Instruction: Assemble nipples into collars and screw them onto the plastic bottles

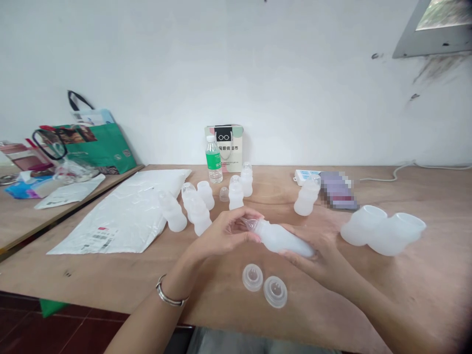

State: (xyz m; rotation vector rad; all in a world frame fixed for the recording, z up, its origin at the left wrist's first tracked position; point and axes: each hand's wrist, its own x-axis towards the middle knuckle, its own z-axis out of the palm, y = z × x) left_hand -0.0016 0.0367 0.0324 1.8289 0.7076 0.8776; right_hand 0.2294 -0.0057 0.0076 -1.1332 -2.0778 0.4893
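Observation:
A translucent white baby bottle [280,239] lies tilted nearly sideways between my hands, above the table. My right hand [313,246] is wrapped round its body. At the neck end, my left hand [238,228] pinches the clear bottle nipple [250,224] between thumb and fingers. Whether the nipple is fully seated on the neck I cannot tell. Below the hands, two clear round nipple pieces [252,277] lie on the table. To the right stand two wide frosted bottle bodies [396,233] with open tops.
Several capped baby bottles [236,191] stand behind my hands, one bottle [307,195] apart at right. A white mailing bag [121,216] lies left. At the back are a water bottle [214,162], a paper bag [236,142] and a purple phone-like object [337,189].

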